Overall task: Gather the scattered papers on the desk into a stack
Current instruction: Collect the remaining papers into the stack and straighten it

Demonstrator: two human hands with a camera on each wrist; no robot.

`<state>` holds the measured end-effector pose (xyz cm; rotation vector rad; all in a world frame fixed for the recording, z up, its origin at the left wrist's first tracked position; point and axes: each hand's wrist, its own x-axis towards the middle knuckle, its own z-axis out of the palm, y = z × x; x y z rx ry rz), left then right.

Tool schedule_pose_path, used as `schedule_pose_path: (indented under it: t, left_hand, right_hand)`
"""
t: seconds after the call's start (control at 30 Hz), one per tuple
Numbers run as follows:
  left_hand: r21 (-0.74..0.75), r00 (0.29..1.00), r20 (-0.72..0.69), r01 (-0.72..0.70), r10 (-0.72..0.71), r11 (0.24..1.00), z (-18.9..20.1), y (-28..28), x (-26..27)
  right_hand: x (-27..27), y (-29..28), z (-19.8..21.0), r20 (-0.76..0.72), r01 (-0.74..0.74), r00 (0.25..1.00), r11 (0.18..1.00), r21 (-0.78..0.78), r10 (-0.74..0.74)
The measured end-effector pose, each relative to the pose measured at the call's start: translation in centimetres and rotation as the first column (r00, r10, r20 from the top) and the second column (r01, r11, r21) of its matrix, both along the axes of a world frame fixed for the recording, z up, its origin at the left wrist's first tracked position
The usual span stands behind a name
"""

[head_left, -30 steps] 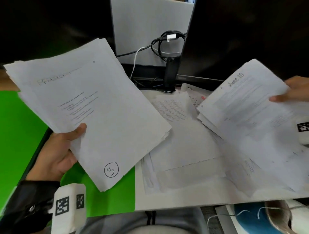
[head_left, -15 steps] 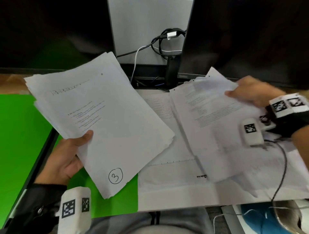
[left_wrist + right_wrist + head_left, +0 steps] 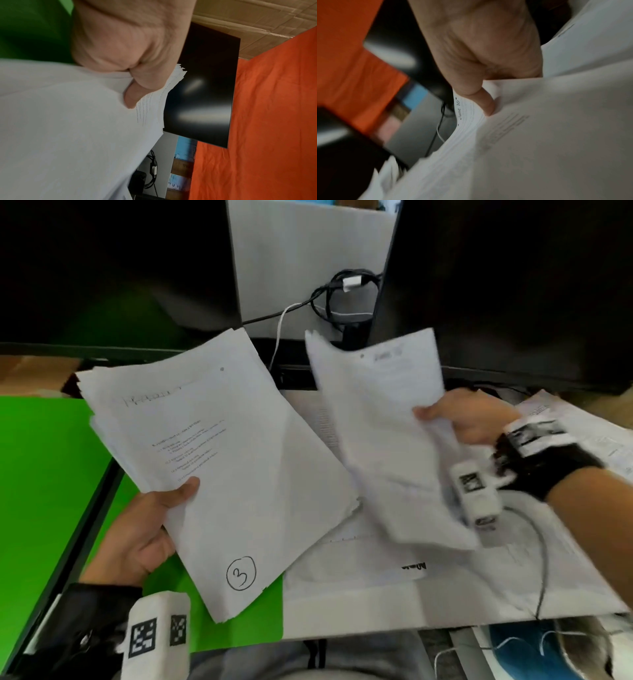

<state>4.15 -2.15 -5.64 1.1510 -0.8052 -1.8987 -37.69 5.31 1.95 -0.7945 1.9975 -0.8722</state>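
My left hand [image 3: 144, 529] grips a thick stack of white papers [image 3: 219, 460] above the desk's left side, thumb on top; its top sheet bears a circled 3. The left wrist view shows the thumb [image 3: 135, 94] pressed on that stack [image 3: 68, 128]. My right hand [image 3: 462, 419] holds a thinner bundle of sheets [image 3: 387, 440] lifted off the desk, just right of the stack. In the right wrist view the thumb [image 3: 484, 104] pinches this bundle [image 3: 539, 142], whose top page reads "June 10". More loose papers [image 3: 376, 583] lie flat on the desk underneath.
A green mat [image 3: 41, 474] covers the desk's left part. Two dark monitors [image 3: 513, 285] stand at the back with a stand and tangled cables [image 3: 346, 299] between them. Further sheets [image 3: 582, 433] lie at the far right. A blue object [image 3: 524, 652] sits below the desk edge.
My right hand has lifted its bundle off the desk and carried it leftward toward the left-hand stack. The stack in my left hand has come lower and a little right.
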Motion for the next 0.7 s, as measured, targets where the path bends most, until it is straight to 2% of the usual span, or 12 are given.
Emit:
schedule_pose_path:
  t: [0.07,0.1,0.17,0.27,0.33,0.4,0.5,0.53,0.57,0.67,0.7]
  left_hand:
    - [0.008,1.000,0.011,0.006,-0.007,1.000,-0.2,0.2,0.1]
    - [0.008,1.000,0.022,0.009,-0.009,1.000,-0.1,0.3,0.1]
    - [0.014,0.999,0.042,0.013,-0.014,1.000,-0.2,0.5,0.0]
    - [0.013,0.999,0.042,0.001,-0.002,1.000,-0.3,0.6,0.0]
    - [0.013,0.999,0.034,-0.002,0.002,1.000,-0.2,0.7,0.0]
    - [0.012,1.000,0.028,-0.002,0.002,1.000,-0.2,0.7,-0.1]
    - [0.014,1.000,0.021,-0.007,0.006,1.000,-0.3,0.7,-0.1]
    - [0.017,1.000,0.015,-0.007,0.007,1.000,-0.4,0.7,-0.1]
    - [0.018,1.000,0.004,-0.004,0.004,1.000,-0.4,0.7,-0.1]
    - [0.026,1.000,-0.014,-0.007,0.007,1.000,-0.4,0.6,-0.3]
    - [0.028,1.000,-0.019,-0.009,0.010,1.000,-0.4,0.5,-0.4]
  right_hand:
    - [1.5,-2.1,-4.0,-0.295,0.037,0.955,0.997,0.060,-0.018]
    - [2.6,-3.2,-5.1,-0.387,0.087,0.920,0.995,0.056,-0.059]
    - [4.5,-4.7,-6.2,-0.473,0.160,0.874,0.985,0.059,-0.114]
    - [5.2,-6.0,-6.5,-0.522,0.147,0.847,0.988,0.050,-0.100]
    - [5.0,-5.8,-6.4,-0.596,0.163,0.793,0.987,0.009,-0.126]
    - [5.3,-4.8,-5.3,-0.695,0.136,0.709,0.990,-0.030,-0.118]
    - [5.7,-2.1,-2.2,-0.832,-0.057,0.555,0.996,-0.063,-0.021]
    - [6.0,-1.2,-0.6,-0.850,-0.100,0.527,0.992,-0.080,-0.016]
    - [6.0,-0.4,1.0,-0.854,-0.135,0.519,0.986,-0.098,-0.014]
    - [6.9,1.8,7.0,-0.828,-0.183,0.558,0.967,-0.180,-0.049]
    - [6.8,2.5,8.8,-0.838,-0.196,0.537,0.952,-0.237,-0.098]
